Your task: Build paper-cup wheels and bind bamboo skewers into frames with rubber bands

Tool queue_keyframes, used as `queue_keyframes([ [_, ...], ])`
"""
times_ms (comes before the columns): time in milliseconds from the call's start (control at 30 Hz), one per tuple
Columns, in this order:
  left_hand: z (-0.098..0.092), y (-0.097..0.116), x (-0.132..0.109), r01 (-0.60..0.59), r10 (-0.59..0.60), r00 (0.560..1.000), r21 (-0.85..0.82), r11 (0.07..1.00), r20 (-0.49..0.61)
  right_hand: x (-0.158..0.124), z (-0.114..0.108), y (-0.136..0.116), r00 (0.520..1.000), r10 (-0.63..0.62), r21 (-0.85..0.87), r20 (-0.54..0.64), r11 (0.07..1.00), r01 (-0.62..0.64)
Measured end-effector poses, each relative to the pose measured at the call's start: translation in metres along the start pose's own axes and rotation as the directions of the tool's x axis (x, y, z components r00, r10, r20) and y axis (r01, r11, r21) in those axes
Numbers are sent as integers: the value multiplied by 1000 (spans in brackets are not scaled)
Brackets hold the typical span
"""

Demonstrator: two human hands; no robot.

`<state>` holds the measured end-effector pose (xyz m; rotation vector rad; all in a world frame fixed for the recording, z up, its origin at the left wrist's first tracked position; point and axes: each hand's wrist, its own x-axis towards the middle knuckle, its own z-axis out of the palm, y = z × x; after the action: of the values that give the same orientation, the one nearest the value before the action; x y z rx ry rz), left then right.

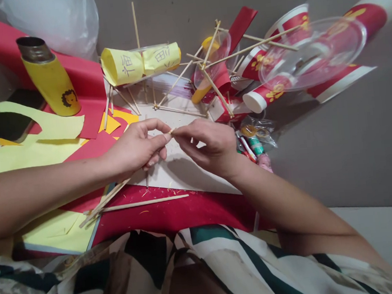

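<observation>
My left hand (145, 145) and my right hand (209, 143) meet over a white board (199, 176), their fingertips pinched together. Between them shows a tiny pale yellowish bit, too small to name; the fingers cover the rest. Just beyond the hands stands a frame of thin wooden sticks (180, 110) joined at their ends. On its left part rests a pair of yellow paper rolls (141, 65) with dark written characters. Several loose wooden sticks (146, 201) lie below my left forearm, on red and yellow paper.
A yellow bottle without a lid (49, 80) stands at the left, near a black phone (5, 126) and cut yellow paper (46, 120). Red and white paper cups (267, 94) and a clear plastic cup (332, 50) crowd the right. Green tape (256, 146) lies by my right wrist.
</observation>
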<state>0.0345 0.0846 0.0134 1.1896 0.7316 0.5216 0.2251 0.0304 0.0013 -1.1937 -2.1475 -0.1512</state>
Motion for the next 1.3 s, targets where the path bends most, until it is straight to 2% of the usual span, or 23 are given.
queue_keyframes([
  [100,0,1,0,-48,46,999,-56,997,-23,-4,3,-5,973,227,152,-37,964,-219],
  [200,0,0,0,-52,49,998,-105,993,-34,-3,6,-4,891,449,386,69,811,-439],
  [300,-1,-2,2,-31,28,999,-146,989,-24,2,8,2,837,498,581,228,621,-527],
  [367,-3,-3,3,-42,42,999,-175,984,-6,4,8,7,847,465,671,256,545,-502],
  [433,-4,-3,4,-53,57,998,-209,977,13,4,9,9,891,413,698,187,583,-416],
  [533,-6,0,4,-26,29,1000,-241,970,11,2,12,9,963,271,563,1,796,-225],
  [600,-5,1,4,6,-9,1000,-255,967,-8,0,15,8,983,174,450,-53,883,-132],
  [667,-4,2,5,29,-35,999,-267,963,-18,-2,16,7,986,162,413,-31,901,-135],
  [700,-4,2,5,34,-40,999,-269,963,-18,-2,16,7,979,202,427,-6,886,-180],
  [767,-4,1,5,32,-38,999,-261,965,-20,-1,15,7,937,340,521,75,788,-327],
  [800,-4,0,5,22,-29,999,-252,968,-22,-1,15,8,903,409,593,134,697,-404],
  [867,-5,-2,5,-15,11,1000,-225,974,-21,3,14,11,827,478,732,296,442,-518],
  [967,-4,-3,3,-77,77,997,-156,985,-6,9,12,22,714,406,764,571,56,-643],
  [1033,-2,-2,1,-91,91,996,-91,992,-7,14,9,30,639,320,694,700,-91,-714],
  [1067,-1,-2,0,-95,95,995,-55,994,-5,16,8,34,611,282,660,739,-123,-741],
  [1133,0,-3,-1,-102,101,995,18,995,20,22,4,40,571,217,601,792,-116,-791],
  [1233,0,-6,0,-99,92,994,111,989,66,32,-1,47,516,164,525,841,-17,-851],
  [1300,-1,-10,1,-101,91,993,143,985,79,38,-4,49,482,173,482,859,46,-875],
])
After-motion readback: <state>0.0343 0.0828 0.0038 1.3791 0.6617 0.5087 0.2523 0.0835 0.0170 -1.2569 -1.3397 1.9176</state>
